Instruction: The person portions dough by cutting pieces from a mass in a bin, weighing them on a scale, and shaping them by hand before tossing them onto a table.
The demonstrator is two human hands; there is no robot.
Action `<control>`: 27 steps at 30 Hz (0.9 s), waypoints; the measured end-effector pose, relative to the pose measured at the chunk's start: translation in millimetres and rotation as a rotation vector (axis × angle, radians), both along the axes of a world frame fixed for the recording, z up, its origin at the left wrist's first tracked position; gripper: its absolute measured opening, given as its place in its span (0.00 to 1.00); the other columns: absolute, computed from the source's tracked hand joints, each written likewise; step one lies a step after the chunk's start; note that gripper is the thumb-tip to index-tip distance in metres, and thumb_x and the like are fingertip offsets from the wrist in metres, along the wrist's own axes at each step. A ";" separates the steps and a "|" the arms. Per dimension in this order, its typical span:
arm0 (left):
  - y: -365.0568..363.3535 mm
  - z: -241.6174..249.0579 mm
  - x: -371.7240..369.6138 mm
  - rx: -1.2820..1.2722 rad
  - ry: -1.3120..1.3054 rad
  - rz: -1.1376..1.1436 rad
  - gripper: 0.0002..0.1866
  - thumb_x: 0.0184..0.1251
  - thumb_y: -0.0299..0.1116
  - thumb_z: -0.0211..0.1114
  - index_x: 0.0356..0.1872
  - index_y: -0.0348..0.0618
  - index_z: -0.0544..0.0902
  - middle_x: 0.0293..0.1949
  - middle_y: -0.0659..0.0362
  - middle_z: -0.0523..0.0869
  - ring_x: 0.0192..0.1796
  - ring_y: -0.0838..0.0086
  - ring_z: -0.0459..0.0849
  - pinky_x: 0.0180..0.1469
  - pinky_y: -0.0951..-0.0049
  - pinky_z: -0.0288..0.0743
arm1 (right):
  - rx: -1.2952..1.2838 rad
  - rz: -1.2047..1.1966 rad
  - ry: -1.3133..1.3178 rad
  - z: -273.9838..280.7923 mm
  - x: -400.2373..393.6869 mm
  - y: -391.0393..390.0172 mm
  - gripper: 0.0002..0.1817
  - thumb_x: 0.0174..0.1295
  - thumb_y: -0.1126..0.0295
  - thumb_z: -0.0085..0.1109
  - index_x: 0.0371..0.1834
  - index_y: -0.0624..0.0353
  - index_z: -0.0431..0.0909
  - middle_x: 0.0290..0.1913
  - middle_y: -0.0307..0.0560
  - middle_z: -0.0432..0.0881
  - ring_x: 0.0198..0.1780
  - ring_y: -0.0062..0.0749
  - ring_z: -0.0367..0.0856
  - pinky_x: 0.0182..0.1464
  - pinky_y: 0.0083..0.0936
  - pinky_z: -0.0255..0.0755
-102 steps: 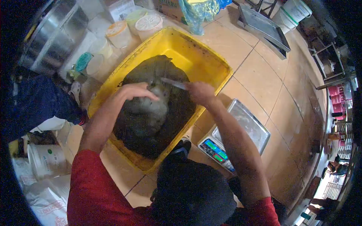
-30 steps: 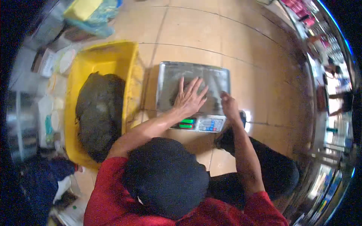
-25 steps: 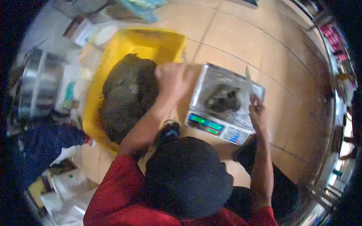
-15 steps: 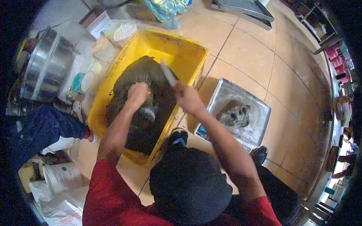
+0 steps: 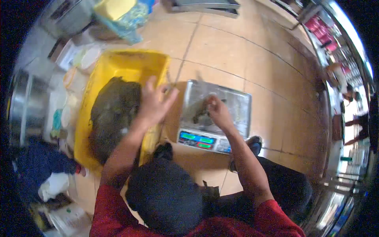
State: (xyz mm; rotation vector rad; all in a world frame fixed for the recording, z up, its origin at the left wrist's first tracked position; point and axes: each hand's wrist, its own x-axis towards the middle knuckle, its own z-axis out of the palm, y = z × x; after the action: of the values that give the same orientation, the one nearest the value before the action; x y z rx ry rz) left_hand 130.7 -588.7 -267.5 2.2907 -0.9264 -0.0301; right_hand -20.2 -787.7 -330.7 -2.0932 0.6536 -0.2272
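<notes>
The left hand (image 5: 156, 106), blurred, is raised by the tub's near side with fingers spread and nothing visible in its grasp; the right hand (image 5: 218, 113) is closed round a blurred knife (image 5: 199, 76) above the scale (image 5: 239, 112). Under them, a dark lump (image 5: 200, 116) lies on the scale's metal pan, and the large dark mass (image 5: 115, 112) fills much of the yellow tub (image 5: 130, 63) alongside. Farther off are a plastic bag (image 5: 132, 24) and a metal tray (image 5: 207, 5) on the floor.

one camera, worn on the head, looks forward and steeply down. the black cap (image 5: 166, 197) is big and close at the bottom middle. the yellow tub (image 5: 126, 63) sits left of the middle, and the scale (image 5: 241, 102) is near the middle, both farther down. the floor (image 5: 280, 110) goes up to the top. the view is very wide and bends at the sides, with dark corners.
</notes>
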 end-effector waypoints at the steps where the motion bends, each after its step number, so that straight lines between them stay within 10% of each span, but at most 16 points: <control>1: -34.2 -21.6 -20.3 0.091 -0.054 -0.136 0.32 0.61 0.56 0.55 0.53 0.35 0.75 0.64 0.37 0.58 0.67 0.45 0.54 0.68 0.50 0.49 | -0.094 -0.116 0.042 -5.9 -23.0 -23.6 0.15 0.57 0.72 0.47 0.47 0.62 0.73 0.39 0.59 0.81 0.44 0.49 0.81 0.44 0.38 0.72; 6: -136.2 -90.2 -129.5 0.253 -0.264 -0.650 0.37 0.58 0.50 0.59 0.66 0.43 0.60 0.69 0.42 0.49 0.72 0.53 0.48 0.67 0.37 0.40 | -0.127 -0.339 0.388 -64.6 -115.4 -80.4 0.12 0.53 0.76 0.52 0.42 0.62 0.74 0.42 0.62 0.80 0.47 0.57 0.77 0.45 0.45 0.71; 10: -149.5 -170.0 -120.7 0.282 -0.610 -0.710 0.23 0.61 0.44 0.56 0.58 0.51 0.73 0.66 0.51 0.64 0.71 0.59 0.52 0.57 0.23 0.40 | -0.443 -0.096 0.380 -78.4 -129.3 -51.2 0.18 0.58 0.70 0.47 0.51 0.65 0.72 0.61 0.60 0.65 0.63 0.57 0.61 0.60 0.41 0.63; 11: -149.3 -149.8 -115.1 0.151 -0.648 -0.705 0.16 0.63 0.42 0.53 0.47 0.48 0.79 0.57 0.54 0.75 0.63 0.61 0.67 0.55 0.36 0.58 | -0.561 -0.035 0.163 -96.2 -122.6 -40.9 0.20 0.55 0.73 0.49 0.51 0.68 0.70 0.56 0.65 0.68 0.58 0.58 0.66 0.57 0.40 0.66; 14: -172.4 -133.9 -77.2 0.168 -0.153 -0.722 0.16 0.66 0.46 0.51 0.38 0.47 0.81 0.44 0.53 0.82 0.48 0.61 0.78 0.46 0.57 0.73 | -0.375 -0.021 0.091 -70.7 -95.4 -11.7 0.35 0.62 0.64 0.47 0.66 0.75 0.47 0.65 0.72 0.56 0.65 0.62 0.58 0.66 0.41 0.55; 16: -175.9 -94.6 -58.9 -0.086 0.354 -0.053 0.22 0.69 0.50 0.48 0.33 0.43 0.81 0.34 0.54 0.84 0.34 0.62 0.81 0.35 0.67 0.75 | -0.508 0.026 0.195 -80.6 -91.6 -7.1 0.38 0.65 0.54 0.42 0.68 0.73 0.44 0.67 0.71 0.54 0.69 0.62 0.51 0.69 0.43 0.47; 19: -164.0 -70.9 -17.3 -0.704 0.894 0.137 0.28 0.68 0.58 0.44 0.31 0.41 0.80 0.33 0.54 0.85 0.34 0.62 0.83 0.38 0.62 0.77 | -0.584 0.094 0.361 -67.4 -86.7 -6.9 0.41 0.65 0.47 0.41 0.70 0.67 0.43 0.68 0.67 0.53 0.70 0.59 0.49 0.70 0.43 0.45; 23: -141.7 -5.7 -25.1 -0.932 1.582 0.090 0.34 0.64 0.65 0.41 0.34 0.42 0.80 0.34 0.54 0.84 0.36 0.61 0.84 0.43 0.59 0.78 | 1.099 -0.414 -0.216 20.1 -23.6 7.4 0.39 0.63 0.42 0.45 0.67 0.61 0.55 0.67 0.57 0.60 0.68 0.47 0.58 0.68 0.41 0.51; 27: -115.8 15.8 -17.6 -0.886 1.808 -0.262 0.42 0.61 0.71 0.37 0.53 0.40 0.72 0.48 0.49 0.80 0.48 0.60 0.80 0.54 0.57 0.73 | 1.217 -0.523 -0.633 70.0 5.3 9.6 0.28 0.62 0.51 0.54 0.56 0.62 0.68 0.52 0.51 0.76 0.50 0.43 0.78 0.52 0.39 0.73</control>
State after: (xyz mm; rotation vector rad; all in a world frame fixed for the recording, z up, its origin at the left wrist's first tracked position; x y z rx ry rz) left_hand 113.1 -704.5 -251.7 0.6354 -0.0829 -1.2455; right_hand -14.9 -778.1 -260.6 -0.6055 0.6698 -0.5752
